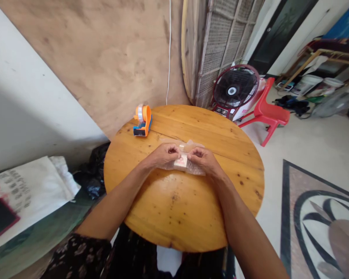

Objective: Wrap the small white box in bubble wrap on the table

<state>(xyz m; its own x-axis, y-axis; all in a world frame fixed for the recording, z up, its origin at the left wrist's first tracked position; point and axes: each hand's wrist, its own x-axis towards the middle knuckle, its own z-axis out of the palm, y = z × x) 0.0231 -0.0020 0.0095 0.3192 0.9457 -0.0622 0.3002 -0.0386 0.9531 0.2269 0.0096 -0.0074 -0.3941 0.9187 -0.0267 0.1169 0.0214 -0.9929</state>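
A small white packet with reddish print (180,161) is at the middle of the round wooden table (174,209), over a sheet of clear bubble wrap (197,169). My left hand (165,154) is closed in a pinch at the packet's upper left edge. Opposite it, my right hand (203,158) pinches at the upper right edge, thumb and fingers pressed together. Parts of the wrap lie beneath both hands and are hidden by them. Farther back on the left stands an orange and blue tape dispenser (145,121) with a roll of clear tape.
Behind the table rises a wooden board (119,58). A fan (235,87) and a red plastic chair (269,110) stand at the back right. To the left are a white printed sack (40,182) and a dark phone-like device with a red edge (1,219).
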